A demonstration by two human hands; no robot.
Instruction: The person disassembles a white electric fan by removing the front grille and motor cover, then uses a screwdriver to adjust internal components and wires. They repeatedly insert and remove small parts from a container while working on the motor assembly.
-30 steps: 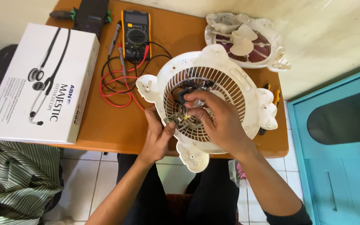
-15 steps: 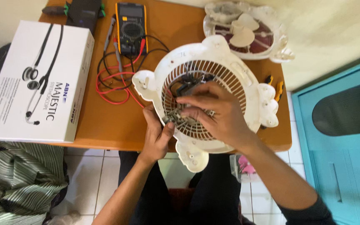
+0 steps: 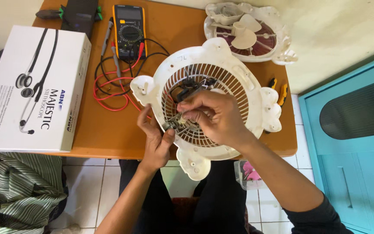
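Right hand (image 3: 215, 117) now lower and nearer on the grille (image 3: 234, 86), fingertips (image 3: 187, 113) pinched closer to the left thumb. More of the dark part (image 3: 191, 89) behind the slats uncovered at the far side. Left hand (image 3: 154, 138) tipped slightly, thumb pressed nearer the rim. Fan housing (image 3: 204, 56) turned a little, near lug (image 3: 193, 167) swung left.

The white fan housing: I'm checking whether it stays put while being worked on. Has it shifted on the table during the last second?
No clear shift: the white fan housing keeps its place beside the multimeter; only the camera view moved.
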